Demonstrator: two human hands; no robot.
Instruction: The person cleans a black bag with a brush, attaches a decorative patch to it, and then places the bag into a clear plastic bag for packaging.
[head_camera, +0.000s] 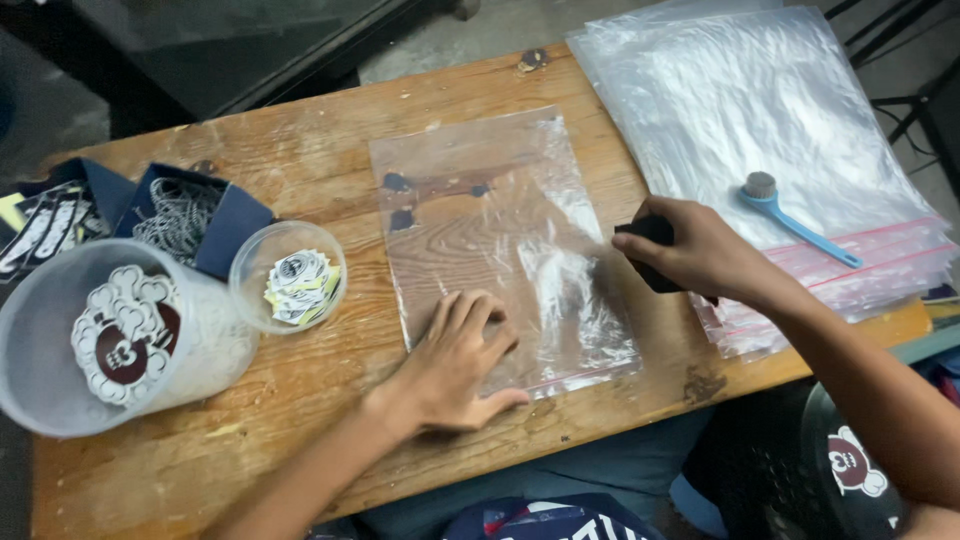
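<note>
A clear plastic zip bag (480, 215) lies flat on the wooden table (300, 150). My left hand (455, 365) presses flat on the bag's near left corner, fingers spread. At the bag's right edge, my right hand (700, 250) grips a small black object (650, 250); its shape is mostly hidden by the fingers.
A stack of clear zip bags (760, 120) lies at the right with a blue brush (790, 215) on top. At the left stand a large tub (60, 380) and a small tub (288, 275) of stickers, beside dark blue boxes (195, 215) of stickers.
</note>
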